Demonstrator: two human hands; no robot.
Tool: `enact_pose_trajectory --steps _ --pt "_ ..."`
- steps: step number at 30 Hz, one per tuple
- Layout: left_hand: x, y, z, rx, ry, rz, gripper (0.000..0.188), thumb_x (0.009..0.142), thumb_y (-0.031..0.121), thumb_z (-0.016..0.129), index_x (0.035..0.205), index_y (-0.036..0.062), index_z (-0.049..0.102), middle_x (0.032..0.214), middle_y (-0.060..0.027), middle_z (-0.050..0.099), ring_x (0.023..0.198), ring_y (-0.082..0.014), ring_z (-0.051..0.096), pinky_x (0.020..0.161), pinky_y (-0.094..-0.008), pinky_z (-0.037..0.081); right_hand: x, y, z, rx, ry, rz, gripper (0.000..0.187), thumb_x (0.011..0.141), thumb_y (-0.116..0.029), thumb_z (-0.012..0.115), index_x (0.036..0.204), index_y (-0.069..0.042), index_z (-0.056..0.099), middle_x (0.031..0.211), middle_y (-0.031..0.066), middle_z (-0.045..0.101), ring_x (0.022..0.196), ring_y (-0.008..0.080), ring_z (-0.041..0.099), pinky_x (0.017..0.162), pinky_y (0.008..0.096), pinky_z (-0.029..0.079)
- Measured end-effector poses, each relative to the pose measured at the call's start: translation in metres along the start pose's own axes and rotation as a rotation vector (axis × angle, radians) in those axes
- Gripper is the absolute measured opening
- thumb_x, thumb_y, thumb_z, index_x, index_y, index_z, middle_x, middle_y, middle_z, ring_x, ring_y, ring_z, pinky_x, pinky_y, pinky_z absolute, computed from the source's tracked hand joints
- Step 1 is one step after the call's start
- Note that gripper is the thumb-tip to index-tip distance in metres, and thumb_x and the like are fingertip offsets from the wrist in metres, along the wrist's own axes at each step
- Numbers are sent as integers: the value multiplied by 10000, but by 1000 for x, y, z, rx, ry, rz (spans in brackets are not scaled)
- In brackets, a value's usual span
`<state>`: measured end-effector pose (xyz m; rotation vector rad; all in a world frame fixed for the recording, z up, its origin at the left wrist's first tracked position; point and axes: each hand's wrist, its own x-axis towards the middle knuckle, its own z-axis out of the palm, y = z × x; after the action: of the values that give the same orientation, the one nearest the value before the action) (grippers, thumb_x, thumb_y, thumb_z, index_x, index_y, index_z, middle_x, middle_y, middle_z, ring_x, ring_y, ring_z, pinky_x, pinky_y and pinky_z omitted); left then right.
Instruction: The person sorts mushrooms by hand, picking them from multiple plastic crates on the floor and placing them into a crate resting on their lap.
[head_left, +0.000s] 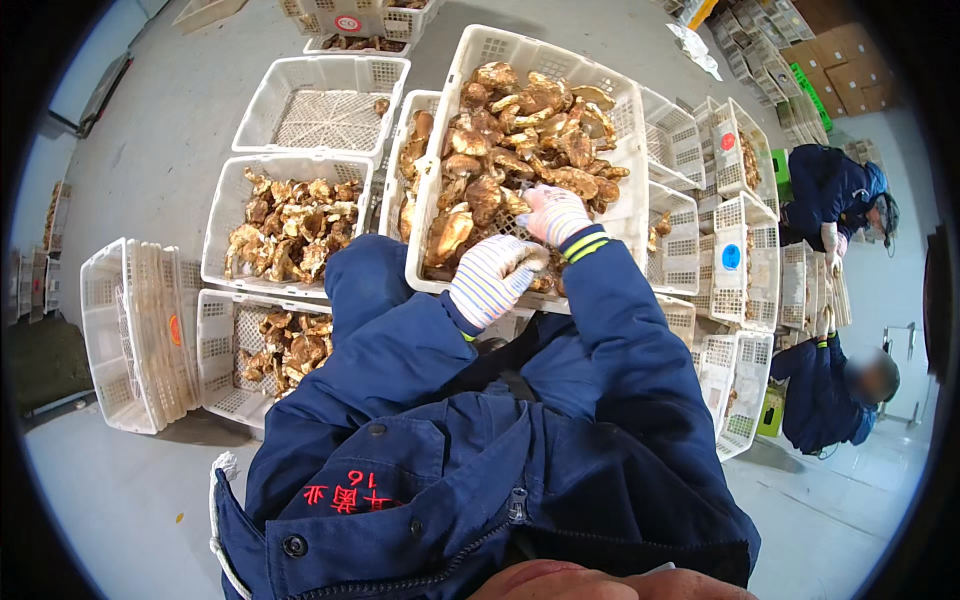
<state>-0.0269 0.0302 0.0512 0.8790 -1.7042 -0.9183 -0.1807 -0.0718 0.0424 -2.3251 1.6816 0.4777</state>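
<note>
A white plastic crate (633, 170) full of brown mushrooms (575, 145) sits right in front of me, over my knees. Both hands wear white gloves with coloured stripes. At the crate's near edge, my left hand (493, 279) is closed with its fingers curled inward; what it holds, if anything, is hidden. Just beyond and to the right, my right hand (555, 213) is down among the mushrooms, its fingers drawn together on a brown mushroom (514, 202). A larger pale-stemmed mushroom (452, 234) lies to the left of my hands.
To the left stand a crate of mushrooms (290, 222), another partly filled crate (222, 350) and a crate with one small piece (325, 115). Nested crates (150, 335) are at far left. Stacked crates (742, 258) line the right, where two people (835, 200) work.
</note>
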Motion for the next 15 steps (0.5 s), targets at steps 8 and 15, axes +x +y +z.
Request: enact_pose_trajectory --steps 8,15 --pt "12 -12 6 -433 23 -505 314 881 247 573 1054 -12 606 915 -54 644 816 -127 579 736 -264 458 -99 33 1 1905 180 106 341 846 -251 574 987 59 589 881 167 652 722 223 639 622 309 527" --pt "30 -17 17 -979 -46 -605 388 867 307 609 1127 22 562 951 -30 597 884 -106 538 818 -248 423 -93 5 16 2538 -110 -42 378 870 -299 524 1062 24 565 829 166 655 634 294 640 530 379 528"
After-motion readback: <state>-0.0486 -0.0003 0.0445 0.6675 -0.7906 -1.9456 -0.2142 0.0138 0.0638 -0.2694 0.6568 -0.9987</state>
